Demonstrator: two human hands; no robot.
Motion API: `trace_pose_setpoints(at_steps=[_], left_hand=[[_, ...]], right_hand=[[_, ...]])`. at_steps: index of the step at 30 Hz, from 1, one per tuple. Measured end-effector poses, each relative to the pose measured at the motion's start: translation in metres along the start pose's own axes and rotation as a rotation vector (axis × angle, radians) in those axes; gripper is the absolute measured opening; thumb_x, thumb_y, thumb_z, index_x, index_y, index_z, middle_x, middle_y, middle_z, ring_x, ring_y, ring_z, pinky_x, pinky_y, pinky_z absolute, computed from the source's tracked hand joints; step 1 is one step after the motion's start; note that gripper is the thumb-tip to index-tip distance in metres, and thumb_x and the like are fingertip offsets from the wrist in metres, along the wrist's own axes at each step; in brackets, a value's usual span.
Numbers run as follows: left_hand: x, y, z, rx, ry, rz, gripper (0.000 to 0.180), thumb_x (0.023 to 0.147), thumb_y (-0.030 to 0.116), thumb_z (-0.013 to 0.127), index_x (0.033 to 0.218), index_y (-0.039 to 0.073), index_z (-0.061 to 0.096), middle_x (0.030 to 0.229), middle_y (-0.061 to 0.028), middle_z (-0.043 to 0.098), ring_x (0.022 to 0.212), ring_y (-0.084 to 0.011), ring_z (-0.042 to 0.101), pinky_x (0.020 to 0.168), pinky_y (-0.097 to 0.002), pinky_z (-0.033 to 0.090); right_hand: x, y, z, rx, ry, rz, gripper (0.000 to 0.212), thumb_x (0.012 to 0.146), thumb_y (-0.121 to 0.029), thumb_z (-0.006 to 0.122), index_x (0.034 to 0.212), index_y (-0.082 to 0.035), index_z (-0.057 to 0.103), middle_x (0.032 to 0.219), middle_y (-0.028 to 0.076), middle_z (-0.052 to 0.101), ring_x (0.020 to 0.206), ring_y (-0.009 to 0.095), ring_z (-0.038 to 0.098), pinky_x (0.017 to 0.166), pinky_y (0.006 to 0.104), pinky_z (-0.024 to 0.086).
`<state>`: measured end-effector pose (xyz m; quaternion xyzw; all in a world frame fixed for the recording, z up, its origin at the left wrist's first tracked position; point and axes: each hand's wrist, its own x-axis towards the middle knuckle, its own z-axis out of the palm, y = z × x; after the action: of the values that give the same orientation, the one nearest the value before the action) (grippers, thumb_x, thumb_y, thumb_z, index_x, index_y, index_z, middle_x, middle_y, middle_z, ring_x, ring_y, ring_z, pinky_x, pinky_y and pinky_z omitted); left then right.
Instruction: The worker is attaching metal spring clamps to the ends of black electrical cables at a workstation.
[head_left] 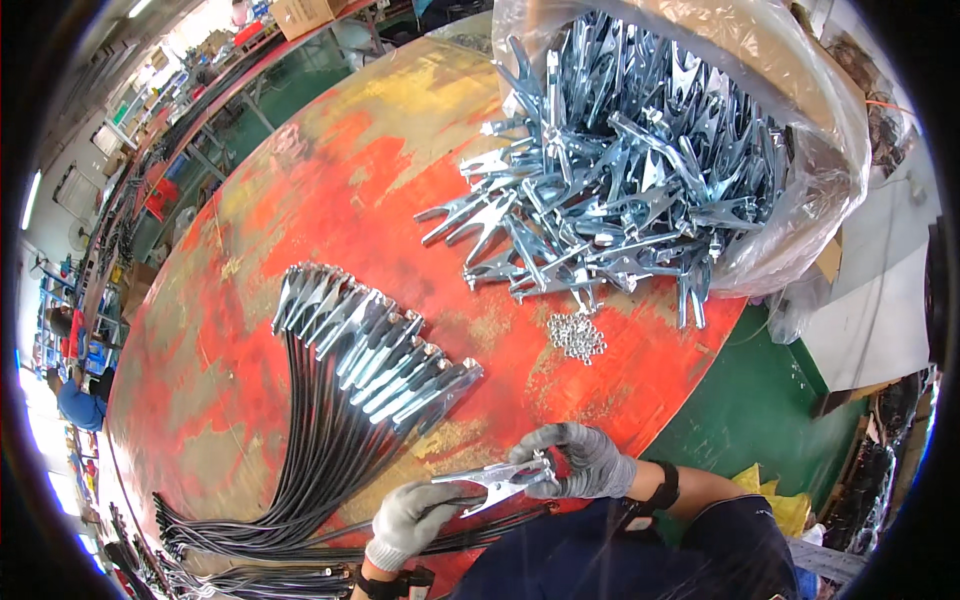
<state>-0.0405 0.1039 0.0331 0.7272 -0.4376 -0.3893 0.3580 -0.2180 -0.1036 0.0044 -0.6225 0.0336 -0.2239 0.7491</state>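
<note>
Both my hands wear grey knit gloves and sit at the near edge of a worn red round table point(330, 190). My right hand point(578, 460) pinches the rear end of a shiny metal spring clamp point(492, 480). My left hand point(412, 518) grips the clamp's jaw end together with a black cable point(480, 530) that runs under it. A row of several finished clamps on black cables point(375, 355) lies fanned out just beyond my left hand. A small heap of metal nuts point(577, 335) lies ahead of my right hand.
A large pile of loose metal clamps point(620, 170) spills from a clear plastic bag point(810, 130) at the table's far right. Black cables bundle at the lower left point(230, 530). Another person in blue point(80, 400) sits far left. Green floor point(750, 410) lies right.
</note>
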Motion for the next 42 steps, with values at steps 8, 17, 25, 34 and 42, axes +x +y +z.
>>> trace_pose_setpoints(at_steps=[8,17,25,34,42], left_hand=[[-0.003,0.004,0.014,0.101,-0.161,-0.307,0.027,0.092,0.027,0.06,0.112,0.01,0.067,0.096,-0.0142,0.07,0.091,-0.0292,0.068,0.077,-0.0364,0.052],[0.022,0.051,-0.008,0.482,0.141,0.191,0.056,0.08,0.035,0.075,0.125,0.006,0.057,0.107,-0.0163,0.066,0.096,-0.0339,0.064,0.083,-0.0436,0.051],[0.036,0.053,0.024,0.06,0.175,-0.02,0.064,0.08,0.019,0.075,0.134,0.003,0.045,0.111,-0.0166,0.067,0.1,-0.0278,0.067,0.087,-0.0368,0.053],[0.042,0.055,0.014,-0.191,0.267,0.39,0.031,0.087,0.007,0.064,0.116,0.002,0.057,0.108,-0.0166,0.07,0.105,-0.0298,0.064,0.091,-0.0408,0.049],[0.053,0.056,-0.005,-0.065,-0.054,0.579,0.043,0.089,0.037,0.065,0.119,0.007,0.063,0.114,-0.0086,0.068,0.118,-0.0382,0.054,0.1,-0.0475,0.041]], right_hand=[[0.005,0.002,-0.02,0.579,0.601,0.13,0.039,0.081,-0.019,0.079,0.113,-0.011,0.058,0.102,0.006,0.066,0.096,0.016,0.063,0.084,0.0314,0.053],[0.017,-0.034,-0.03,-0.029,0.09,0.208,0.043,0.077,-0.018,0.084,0.108,-0.009,0.057,0.098,0.003,0.067,0.087,0.014,0.066,0.077,0.0291,0.054],[0.04,-0.026,0.001,-0.824,-0.227,-0.226,0.057,0.074,-0.042,0.082,0.114,-0.009,0.057,0.105,0.011,0.061,0.104,0.028,0.06,0.096,0.0436,0.045],[0.026,0.013,0.014,-0.16,-0.498,0.393,0.073,0.081,-0.035,0.078,0.139,-0.007,0.044,0.136,0.013,0.052,0.127,0.026,0.049,0.108,0.039,0.039],[0.028,0.016,0.022,0.285,-0.838,0.592,0.07,0.085,-0.026,0.075,0.141,-0.006,0.039,0.136,0.012,0.049,0.13,0.023,0.044,0.11,0.0382,0.036]])
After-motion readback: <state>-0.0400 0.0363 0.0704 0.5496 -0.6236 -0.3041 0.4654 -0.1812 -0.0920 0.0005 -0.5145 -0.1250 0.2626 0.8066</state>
